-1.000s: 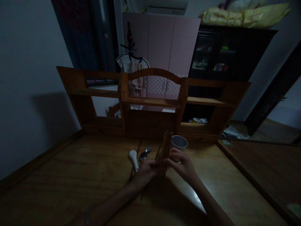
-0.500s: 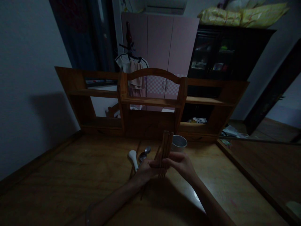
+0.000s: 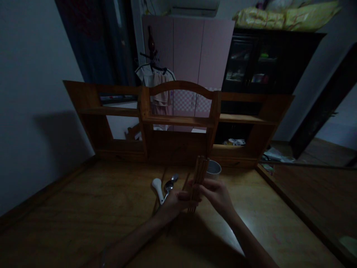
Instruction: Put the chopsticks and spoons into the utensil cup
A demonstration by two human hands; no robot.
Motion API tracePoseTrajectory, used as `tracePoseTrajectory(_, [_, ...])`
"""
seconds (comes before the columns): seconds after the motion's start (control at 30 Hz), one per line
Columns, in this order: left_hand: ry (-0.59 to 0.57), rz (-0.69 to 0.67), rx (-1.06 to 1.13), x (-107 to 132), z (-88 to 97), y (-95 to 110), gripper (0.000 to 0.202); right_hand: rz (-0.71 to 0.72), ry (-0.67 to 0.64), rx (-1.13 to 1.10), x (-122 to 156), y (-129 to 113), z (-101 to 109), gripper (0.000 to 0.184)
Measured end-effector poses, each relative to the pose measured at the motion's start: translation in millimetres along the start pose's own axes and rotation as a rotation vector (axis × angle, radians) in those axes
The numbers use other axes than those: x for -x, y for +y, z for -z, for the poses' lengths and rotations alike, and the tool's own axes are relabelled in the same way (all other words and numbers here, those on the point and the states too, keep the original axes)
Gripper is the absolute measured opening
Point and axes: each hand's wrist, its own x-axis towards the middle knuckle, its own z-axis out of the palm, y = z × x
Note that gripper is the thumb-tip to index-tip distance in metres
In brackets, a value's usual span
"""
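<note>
L hand is holding the lower part of a chopstick bundle, fingers closing round it; R hand is pinching the same bundle higher up, thumb on the near side. So both grips are narrow, w/ the bundle btwn them. It's standing nearly upright, top leaning slightly R, above the wooden counter. Light-rimmed cup is sitting just behind R hand, partly hidden by bundle & hand. A loose chopstick is lying L of the bundle. Farther L, two metal spoons are lying close tog., then a white soup spoon, handle pointing twd L hand. Wooden shelf unit is spanning the counter's far edge.
</note>
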Motion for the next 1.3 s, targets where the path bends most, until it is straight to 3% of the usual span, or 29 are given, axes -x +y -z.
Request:
tracePoseTrajectory(0.2, [-0.02,-0.116,-0.147,4,4.3,-5,0.025,-0.029,0.002,0.0,0,0,-1,0.013])
tracePoseTrajectory(0.33, [-0.026,-0.114,-0.198,3,5.3,-5,0.022,-0.032,-0.005,-0.004,0,1,-1,0.015])
tracePoseTrajectory(0.8, [-0.051,-0.102,-0.081,4,3.9,-7,0.025,-0.033,-0.004,0.032,1,1,-2,0.016])
tracePoseTrajectory(0.97, [-0.044,-0.122,-0.129,1,4.5,-10,0.028,-0.03,-0.012,0.022,-2,2,0,0.017])
tracePoseTrajectory(1.07, [-0.028,-0.119,-0.176,0,3.9,-11,0.032,0.039,0.028,-0.039,-7,-10,4,0.02])
tracePoseTrajectory(1.3, [-0.025,-0.129,-0.198,4,1.3,-8,0.034,0.171,0.092,-0.174,-24,-68,11,0.029])
